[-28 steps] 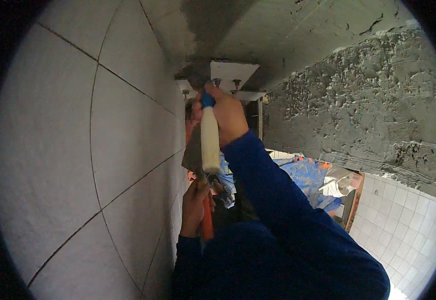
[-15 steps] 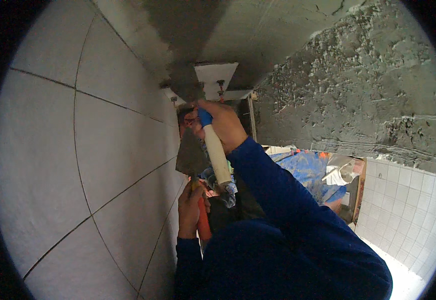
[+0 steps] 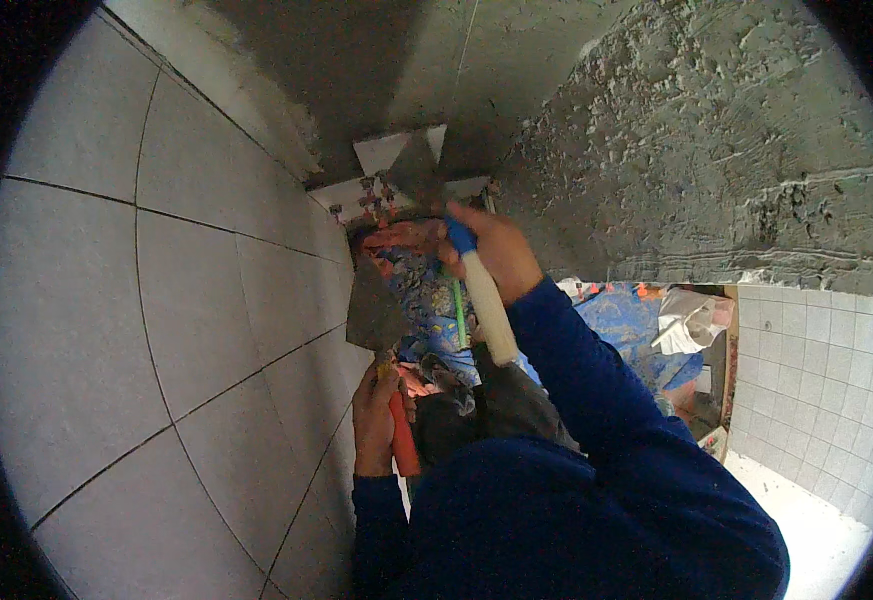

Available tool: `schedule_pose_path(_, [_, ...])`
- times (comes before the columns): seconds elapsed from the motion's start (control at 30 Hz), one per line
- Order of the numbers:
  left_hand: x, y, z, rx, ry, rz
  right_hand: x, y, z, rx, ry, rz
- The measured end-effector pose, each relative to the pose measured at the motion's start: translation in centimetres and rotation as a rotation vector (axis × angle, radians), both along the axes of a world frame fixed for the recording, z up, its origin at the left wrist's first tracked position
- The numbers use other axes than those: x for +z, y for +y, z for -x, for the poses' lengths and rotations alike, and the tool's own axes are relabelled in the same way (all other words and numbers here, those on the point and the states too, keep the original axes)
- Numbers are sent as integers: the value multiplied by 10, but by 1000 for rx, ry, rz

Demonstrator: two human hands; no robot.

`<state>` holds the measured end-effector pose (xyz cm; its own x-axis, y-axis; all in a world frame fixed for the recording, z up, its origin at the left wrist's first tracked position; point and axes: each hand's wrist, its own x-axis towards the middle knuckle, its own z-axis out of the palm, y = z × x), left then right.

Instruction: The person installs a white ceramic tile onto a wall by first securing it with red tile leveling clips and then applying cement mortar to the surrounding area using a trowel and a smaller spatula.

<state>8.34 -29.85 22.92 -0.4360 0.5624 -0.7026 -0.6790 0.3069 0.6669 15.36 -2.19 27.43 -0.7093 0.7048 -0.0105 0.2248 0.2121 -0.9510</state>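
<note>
In my right hand (image 3: 501, 250) is a putty knife with a long cream handle (image 3: 491, 320) and a blue collar. Its grey blade (image 3: 418, 170), somewhat blurred, overlaps a white tile piece (image 3: 376, 152) at the far end; whether it touches the tile I cannot tell. My left hand (image 3: 374, 415) is closed round the orange handle (image 3: 403, 435) of a scraper. That scraper's broad, dull grey blade (image 3: 374, 312) points away from me beside the tiled wall. Small reddish tile-levelling pieces (image 3: 381, 200) stand along the white tiles.
Large pale tiles (image 3: 76, 330) line the left wall closely. Rough grey mortar (image 3: 696, 170) covers the right side. Below lie blue, stained sheeting (image 3: 426, 290) and a thin green strip (image 3: 459, 310). A whitish bag (image 3: 691, 322) lies at the right, near small white wall tiles (image 3: 806, 390).
My right hand has swung right, with the putty knife's blade now visible over the white tile. My left hand keeps its hold on the scraper. The view has shifted slightly.
</note>
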Motion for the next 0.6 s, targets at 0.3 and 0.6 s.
schedule_pose_path(0.3, [30,8,6,11,-171,-223,-53,-70,-101,70,-281,-503])
schedule_pose_path(0.6, [29,13,-3,128,-798,-706,-108,-109,-198,-34,-422,-666])
